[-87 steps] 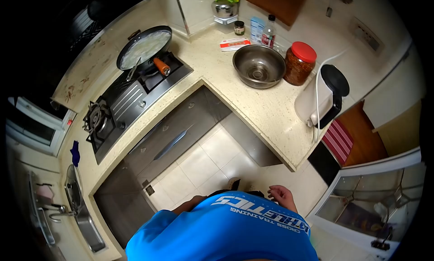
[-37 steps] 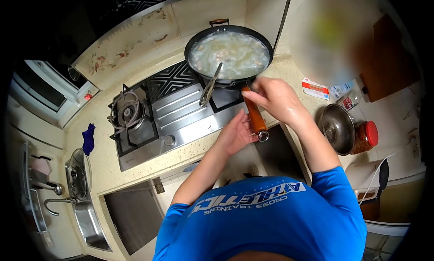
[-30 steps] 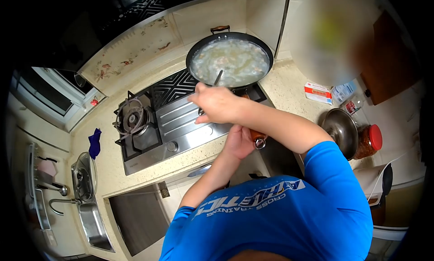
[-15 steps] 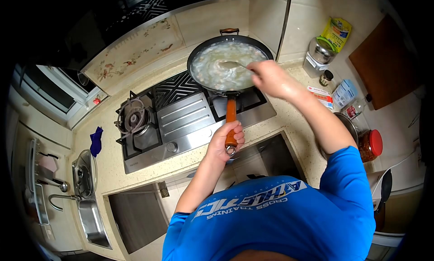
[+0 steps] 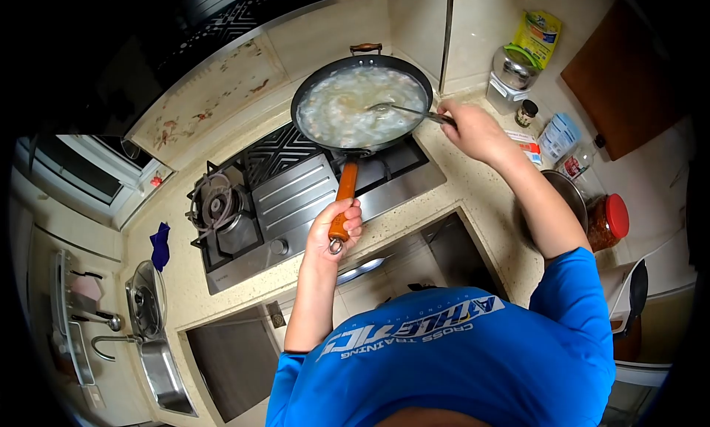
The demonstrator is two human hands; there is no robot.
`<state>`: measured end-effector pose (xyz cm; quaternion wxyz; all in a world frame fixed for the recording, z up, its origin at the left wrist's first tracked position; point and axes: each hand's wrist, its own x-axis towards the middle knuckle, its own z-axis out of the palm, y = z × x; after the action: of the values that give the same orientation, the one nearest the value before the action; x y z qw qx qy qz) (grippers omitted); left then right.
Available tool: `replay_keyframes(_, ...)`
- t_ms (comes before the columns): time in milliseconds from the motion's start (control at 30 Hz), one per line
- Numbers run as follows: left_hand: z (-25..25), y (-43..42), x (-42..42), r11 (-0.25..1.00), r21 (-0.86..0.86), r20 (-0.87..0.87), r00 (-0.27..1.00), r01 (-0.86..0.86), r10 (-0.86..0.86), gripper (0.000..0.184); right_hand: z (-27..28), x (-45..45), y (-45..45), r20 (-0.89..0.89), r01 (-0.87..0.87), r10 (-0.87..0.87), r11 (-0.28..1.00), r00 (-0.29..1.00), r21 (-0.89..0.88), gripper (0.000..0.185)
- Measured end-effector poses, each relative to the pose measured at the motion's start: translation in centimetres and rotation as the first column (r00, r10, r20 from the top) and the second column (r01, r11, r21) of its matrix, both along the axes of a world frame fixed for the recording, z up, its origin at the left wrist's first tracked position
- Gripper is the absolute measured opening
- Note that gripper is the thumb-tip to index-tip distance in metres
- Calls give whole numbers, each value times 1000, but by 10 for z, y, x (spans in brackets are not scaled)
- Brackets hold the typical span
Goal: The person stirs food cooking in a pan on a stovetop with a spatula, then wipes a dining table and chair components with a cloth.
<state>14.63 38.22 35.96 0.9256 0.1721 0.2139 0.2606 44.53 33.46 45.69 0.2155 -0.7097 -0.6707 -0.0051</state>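
Moved rightward: right hand [image 5: 475,131], one spoon [image 5: 413,110] in one wok [image 5: 299,110].

the counter [image 5: 473,194] around the gripping left hand [image 5: 322,229] is brightly lit and fairly sharp; pale glare lies on the steel hob [image 5: 296,195] just beyond it. well out from the grip, straight edges bow and the corners are black.

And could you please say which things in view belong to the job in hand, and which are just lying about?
In use: pan, its handle in the left hand; metal utensil in the right hand; stove beneath.

Seemingly idle: metal bowl, red-lidded jar, blue packet, yellow packet.
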Motion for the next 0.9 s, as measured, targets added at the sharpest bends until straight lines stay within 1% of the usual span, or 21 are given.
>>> replay_keyframes(33, -2, 2, -2, 1000, 9, 9, 1000, 2, -2, 22, 9, 0, -6, 24, -10, 9, 999, 1000, 38, 24)
replay_keyframes(67, -1, 3, -4, 1000, 4, 9, 1000, 8, -8, 22, 17, 0, -11, 23, -4, 3, 999, 1000, 33, 24)
replay_keyframes(133, 1, 8, -7, 1000, -6, 60, 998, 21, -20, 21, 38, 2, -22, 82, -44, 37, 995, 996, 85, 22)
replay_keyframes(200, 2, 13, -12, 999, -5, 97, 995, 37, -36, 21, 61, 2, -35, 77, -15, 11, 999, 997, 39, 23)
replay_keyframes(267, 1, 17, -17, 998, -27, 118, 991, 60, -56, 21, 78, 10, -49, 213, -105, 77, 987, 974, 123, 23)
replay_keyframes(300, -1, 18, -19, 998, -29, 121, 991, 64, -60, 21, 89, 10, -55, 215, -101, 74, 988, 974, 120, 23)
replay_keyframes(367, -3, 18, -22, 998, -46, 88, 996, 38, -33, 20, 104, 7, -65, 191, -63, 50, 996, 980, 58, 19)
replay_keyframes(400, -5, 17, -23, 998, -51, 88, 995, 41, -36, 20, 103, 6, -66, 190, -59, 48, 997, 981, 53, 19)
replay_keyframes(467, -8, 16, -23, 999, -18, 96, 995, 26, -24, 20, 102, 3, -68, 247, -31, 20, 999, 969, 43, 19)
replay_keyframes(533, -10, 15, -25, 999, -20, 117, 993, 31, -28, 22, 95, 1, -64, 252, -45, 35, 998, 967, 33, 18)
replay_keyframes(600, -10, 18, -27, 999, -12, 144, 989, 31, -29, 25, 89, -3, -58, 242, -34, 36, 999, 969, -13, 17)
replay_keyframes(667, -10, 24, -36, 998, -33, 165, 985, 49, -43, 26, 80, -2, -51, 240, -24, 26, 1000, 970, -12, 17)
replay_keyframes(733, -9, 26, -39, 998, -48, 159, 987, 40, -32, 27, 72, -1, -44, 146, -36, 45, 997, 988, -69, 17)
replay_keyframes(767, -11, 26, -39, 999, -41, 162, 986, 35, -27, 27, 65, -2, -43, 110, -37, 44, 998, 993, -59, 17)
replay_keyframes(833, -14, 24, -38, 999, -29, 164, 986, 22, -17, 28, 52, -4, -39, 98, -33, 39, 998, 994, -58, 18)
replay_keyframes(867, -15, 21, -37, 1000, -15, 123, 992, 10, -8, 28, 46, -5, -38, 88, -29, 34, 998, 996, -57, 18)
replay_keyframes(900, -14, 17, -34, 1000, 8, 102, 995, -9, 8, 28, 41, -6, -38, 48, -72, 73, 997, 996, -38, 19)
